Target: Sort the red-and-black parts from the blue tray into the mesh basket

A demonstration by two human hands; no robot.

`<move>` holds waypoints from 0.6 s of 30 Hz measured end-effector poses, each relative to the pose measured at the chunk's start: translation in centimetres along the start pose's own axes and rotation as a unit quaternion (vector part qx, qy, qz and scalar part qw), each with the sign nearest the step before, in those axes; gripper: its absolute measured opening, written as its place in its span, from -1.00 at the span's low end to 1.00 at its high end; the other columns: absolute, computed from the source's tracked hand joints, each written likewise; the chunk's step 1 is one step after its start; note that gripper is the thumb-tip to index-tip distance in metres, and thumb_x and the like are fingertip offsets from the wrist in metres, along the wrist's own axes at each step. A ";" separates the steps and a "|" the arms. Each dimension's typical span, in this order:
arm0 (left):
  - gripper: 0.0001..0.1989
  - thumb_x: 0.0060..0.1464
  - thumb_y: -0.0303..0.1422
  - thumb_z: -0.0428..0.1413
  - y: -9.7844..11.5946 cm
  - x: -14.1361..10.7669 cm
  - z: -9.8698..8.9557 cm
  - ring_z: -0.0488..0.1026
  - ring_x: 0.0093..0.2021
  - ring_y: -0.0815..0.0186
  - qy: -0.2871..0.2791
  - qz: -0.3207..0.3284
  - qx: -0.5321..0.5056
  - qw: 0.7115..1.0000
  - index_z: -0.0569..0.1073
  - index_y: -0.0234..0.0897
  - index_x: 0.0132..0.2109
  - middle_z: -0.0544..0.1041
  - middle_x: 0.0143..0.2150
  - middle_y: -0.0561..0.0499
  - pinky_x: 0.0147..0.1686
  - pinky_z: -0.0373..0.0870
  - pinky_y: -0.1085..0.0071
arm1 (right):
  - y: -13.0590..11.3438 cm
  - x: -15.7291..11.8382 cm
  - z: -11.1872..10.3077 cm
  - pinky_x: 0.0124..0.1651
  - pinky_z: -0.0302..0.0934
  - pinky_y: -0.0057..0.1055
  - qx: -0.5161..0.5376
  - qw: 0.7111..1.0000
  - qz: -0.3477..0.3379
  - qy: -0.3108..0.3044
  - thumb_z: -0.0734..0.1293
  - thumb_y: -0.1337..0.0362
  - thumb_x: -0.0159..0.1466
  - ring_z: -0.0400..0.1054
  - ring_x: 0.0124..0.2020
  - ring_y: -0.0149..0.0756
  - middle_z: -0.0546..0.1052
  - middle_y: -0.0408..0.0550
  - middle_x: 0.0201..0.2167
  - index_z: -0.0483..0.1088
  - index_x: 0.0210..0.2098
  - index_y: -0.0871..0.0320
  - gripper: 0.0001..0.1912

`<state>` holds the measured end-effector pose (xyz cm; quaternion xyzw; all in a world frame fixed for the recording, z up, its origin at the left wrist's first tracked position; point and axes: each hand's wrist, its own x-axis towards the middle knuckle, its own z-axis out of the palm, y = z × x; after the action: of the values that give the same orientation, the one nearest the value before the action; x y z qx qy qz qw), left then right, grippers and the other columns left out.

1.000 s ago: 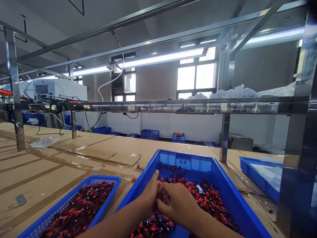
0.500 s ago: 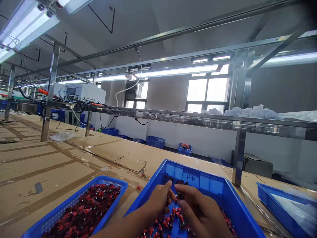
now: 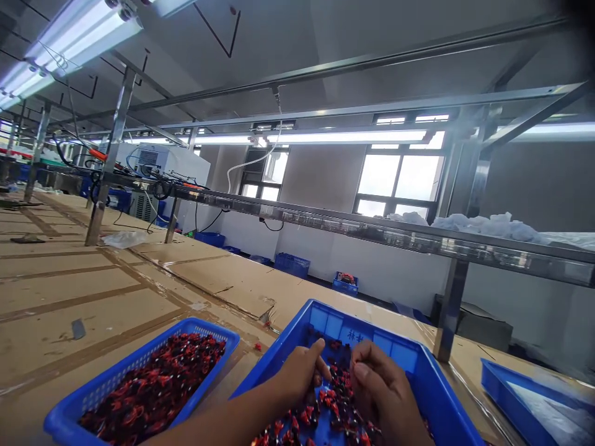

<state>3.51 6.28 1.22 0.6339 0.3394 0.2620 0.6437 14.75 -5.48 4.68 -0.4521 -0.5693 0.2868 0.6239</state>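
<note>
The right hand [image 3: 388, 387] has its thumb and forefinger drawn close together, but whether anything is pinched between them cannot be told; its other fingers curl partly out of sight. The left hand [image 3: 302, 371], a little apart from it, has the thumb raised and the fingers bent inward, and whether they hold something cannot be told either.

Both hands are over a deep blue bin [image 3: 449, 396], whose near end is cut off by the lower edge of the view. Small red-and-black pieces [image 3: 330, 402] lie scattered inside it, some hidden behind the hands and forearms; their exact shape is hard to make out. To the left, a perforated blue basket [image 3: 74, 412] holds a heap of similar pieces, blurring together. One red scrap [image 3: 258, 347] lies between the two containers on the cardboard-covered table [image 3: 134, 316].

At far right, a blue tray [image 3: 493, 375] with whitish, hazy contents runs out of view. A metal post [image 3: 449, 316] partly covers a grey box [image 3: 483, 325] behind.
</note>
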 end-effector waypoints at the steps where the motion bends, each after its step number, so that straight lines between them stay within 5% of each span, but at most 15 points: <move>1: -0.37 0.13 0.15 -0.23 0.3 -0.3 0.0 0.16 -0.75 0.41 -0.009 -0.001 -0.002 1.000 0.42 -0.27 -0.47 0.23 -0.63 0.11 -0.70 -0.01 0.44 | 0.4 0.3 -0.2 -0.69 -0.19 -0.52 0.075 0.996 0.046 -0.022 0.25 -0.03 0.21 -0.12 -0.73 -0.49 0.14 -0.29 -0.72 0.25 -0.50 0.10 -0.66; 4: -0.27 0.04 0.28 -0.27 1.0 -1.1 -0.1 0.21 -0.73 0.41 -0.032 -0.011 -0.013 0.999 0.44 -0.26 -0.41 0.31 -0.57 0.09 -0.72 -0.03 0.47 | 1.9 1.3 -0.4 -0.74 -0.31 -0.56 0.185 0.967 0.161 -0.074 0.16 0.03 0.20 -0.17 -0.75 -0.50 0.21 -0.27 -0.68 0.24 -0.45 0.09 -0.73; 6: -0.23 -0.03 0.35 -0.28 1.3 -1.4 -0.2 0.19 -0.74 0.43 -0.038 -0.017 -0.026 0.999 0.43 -0.25 -0.38 0.35 -0.57 0.07 -0.72 -0.08 0.50 | 2.8 1.7 -0.3 -0.72 -0.28 -0.57 0.130 0.970 0.197 -0.063 0.20 0.12 0.14 -0.13 -0.74 -0.50 0.24 -0.28 -0.65 0.28 -0.42 0.10 -0.82; 9: -0.20 -0.10 0.40 -0.30 1.2 -1.3 -0.2 0.15 -0.74 0.44 -0.036 -0.023 -0.043 0.998 0.40 -0.24 -0.37 0.34 -0.61 0.08 -0.73 -0.13 0.55 | 3.3 1.8 0.3 -0.58 -0.08 -0.52 -0.119 0.986 0.116 -0.030 0.27 0.20 0.11 0.08 -0.65 -0.45 0.31 -0.24 -0.65 0.37 -0.48 0.14 -0.85; 12: -0.19 -0.10 0.41 -0.32 0.8 -0.9 -0.1 0.14 -0.75 0.44 -0.034 -0.010 -0.026 0.999 0.39 -0.25 -0.40 0.30 -0.67 0.09 -0.75 -0.12 0.56 | 3.1 1.3 0.9 -0.42 0.01 -0.45 -0.344 0.939 0.025 -0.008 0.35 0.18 0.11 0.28 -0.49 -0.32 0.46 -0.14 -0.57 0.52 -0.38 0.12 -0.84; 18: -0.22 -0.02 0.35 -0.27 -0.1 -0.6 0.5 0.19 -0.75 0.41 -0.024 0.001 -0.011 1.000 0.44 -0.24 -0.25 0.42 -0.61 0.06 -0.75 0.01 0.53 | 2.9 0.7 1.3 -0.37 0.01 -0.44 -0.437 0.898 0.009 -0.036 0.39 0.27 0.09 0.44 -0.41 -0.23 0.60 -0.11 -0.45 0.56 -0.32 0.03 -0.85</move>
<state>3.56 5.49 1.20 0.6333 0.3198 0.2511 0.6585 14.09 -3.34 2.33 -0.6739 -0.6553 0.0305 0.3398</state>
